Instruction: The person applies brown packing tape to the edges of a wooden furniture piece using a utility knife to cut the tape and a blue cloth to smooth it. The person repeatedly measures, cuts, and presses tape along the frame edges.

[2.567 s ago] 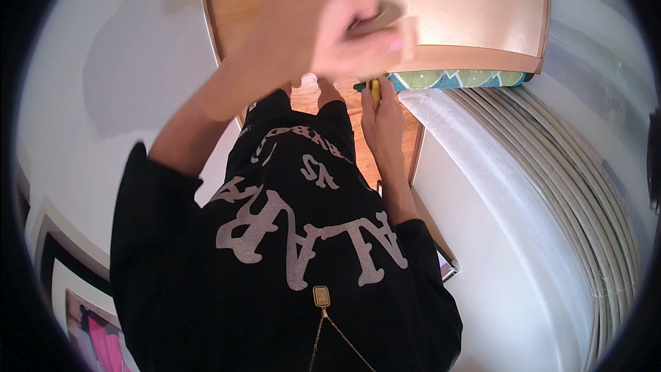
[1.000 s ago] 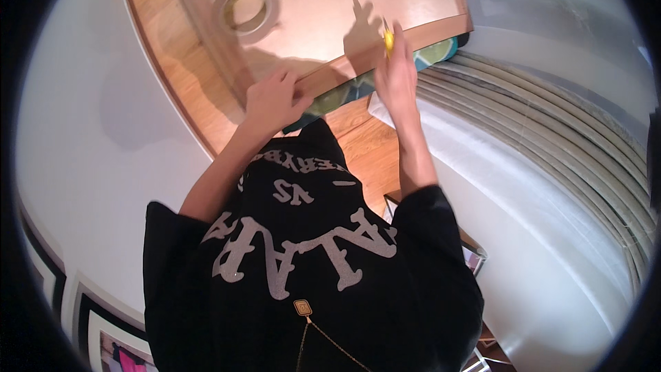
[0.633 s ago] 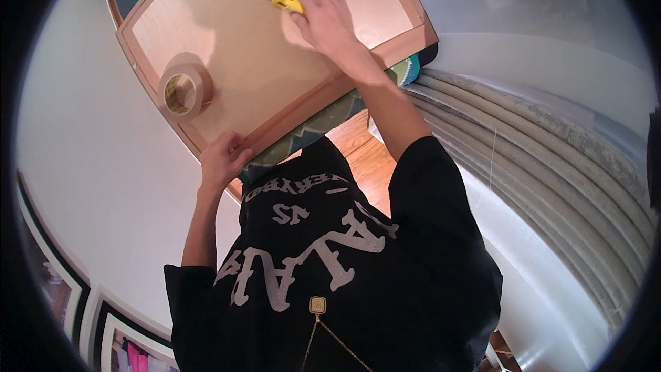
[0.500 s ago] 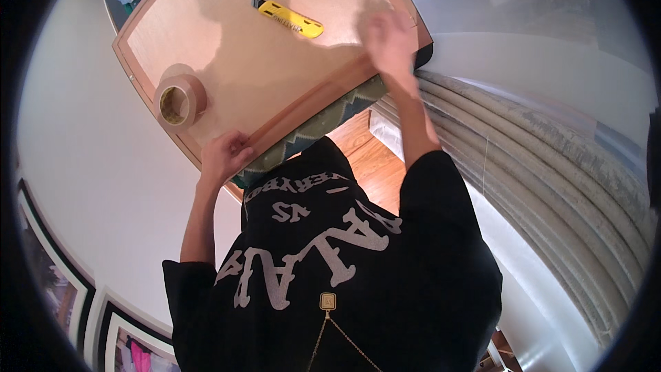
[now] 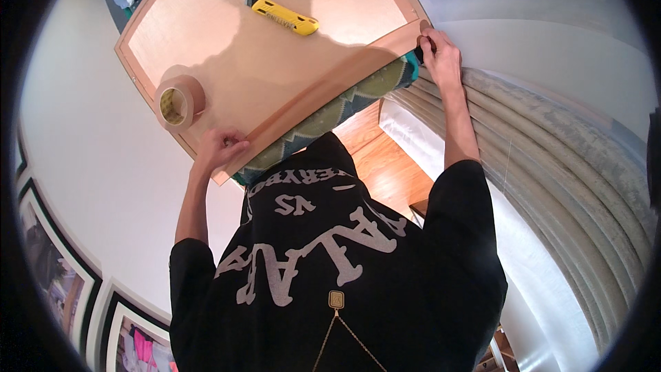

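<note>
White wall [image 5: 96,186], paper-backed wooden frame [image 5: 275,48]

Far corner of the paper-backed frame [image 5: 275,48] beyond the top edge; framed pictures [image 5: 131,337] half cropped.

A utility knife [image 5: 283,16] and a tape roll [image 5: 178,102] lie on the board [image 5: 275,62], knife right of the roll.

Left hand [image 5: 222,147]: grips near-left corner of the framed board [image 5: 275,62].
Right hand [image 5: 439,55]: grips near-right corner of the board.
Utility knife [image 5: 283,16]: yellow, lying flat on the board toward its far edge.
Tape roll [image 5: 179,102]: tan, resting at the board's left edge, near the left hand.
Patterned cushion [image 5: 330,118]: beneath the board's near edge.
</note>
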Motion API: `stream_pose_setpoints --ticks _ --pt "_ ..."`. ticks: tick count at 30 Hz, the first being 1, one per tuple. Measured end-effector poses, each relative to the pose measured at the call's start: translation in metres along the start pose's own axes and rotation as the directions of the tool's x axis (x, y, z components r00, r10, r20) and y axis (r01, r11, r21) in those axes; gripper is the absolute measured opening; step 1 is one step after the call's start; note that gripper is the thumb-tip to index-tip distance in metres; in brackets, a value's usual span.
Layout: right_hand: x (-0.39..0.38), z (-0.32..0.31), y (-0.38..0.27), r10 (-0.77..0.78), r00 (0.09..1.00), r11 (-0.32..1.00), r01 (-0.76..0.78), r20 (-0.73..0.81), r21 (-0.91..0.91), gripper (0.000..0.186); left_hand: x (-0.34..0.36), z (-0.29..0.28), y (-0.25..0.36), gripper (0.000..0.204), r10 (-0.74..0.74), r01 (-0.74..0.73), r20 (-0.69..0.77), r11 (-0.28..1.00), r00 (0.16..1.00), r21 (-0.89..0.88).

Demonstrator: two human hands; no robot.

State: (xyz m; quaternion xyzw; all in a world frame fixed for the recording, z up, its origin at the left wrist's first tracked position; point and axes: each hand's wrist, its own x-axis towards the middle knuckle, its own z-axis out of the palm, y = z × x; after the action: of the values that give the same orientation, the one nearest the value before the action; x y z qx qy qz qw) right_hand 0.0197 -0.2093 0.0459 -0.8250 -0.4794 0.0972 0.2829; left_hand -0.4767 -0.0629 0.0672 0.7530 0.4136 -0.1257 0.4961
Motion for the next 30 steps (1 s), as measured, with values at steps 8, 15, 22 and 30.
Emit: stream_pose_setpoints --ticks 8,15,22,30 --pt "-0.071 0.049 -0.103 0.017 0.996 0.988 -0.004 0.082 -0.154 0.020 0.004 -0.005 -0.004 0.019 0.045 -0.046 0.045 0.999 0.998 0.010" --pt "-0.181 0.141 -0.230 -0.191 0.981 0.975 0.188 -0.018 -0.115 0.033 0.006 -0.004 -0.004 0.021 0.188 -0.187 0.036 0.982 0.982 -0.018" --pt "-0.264 0.194 -0.341 -0.155 0.987 0.987 0.156 0.037 -0.028 0.044 0.035 0.007 -0.031 0.017 0.318 -0.297 0.110 0.939 0.942 -0.175" --pt "-0.318 0.221 -0.392 -0.196 0.950 0.976 0.165 0.244 0.140 0.026 0.033 0.007 -0.027 0.022 0.317 -0.310 0.089 0.947 0.944 -0.085"
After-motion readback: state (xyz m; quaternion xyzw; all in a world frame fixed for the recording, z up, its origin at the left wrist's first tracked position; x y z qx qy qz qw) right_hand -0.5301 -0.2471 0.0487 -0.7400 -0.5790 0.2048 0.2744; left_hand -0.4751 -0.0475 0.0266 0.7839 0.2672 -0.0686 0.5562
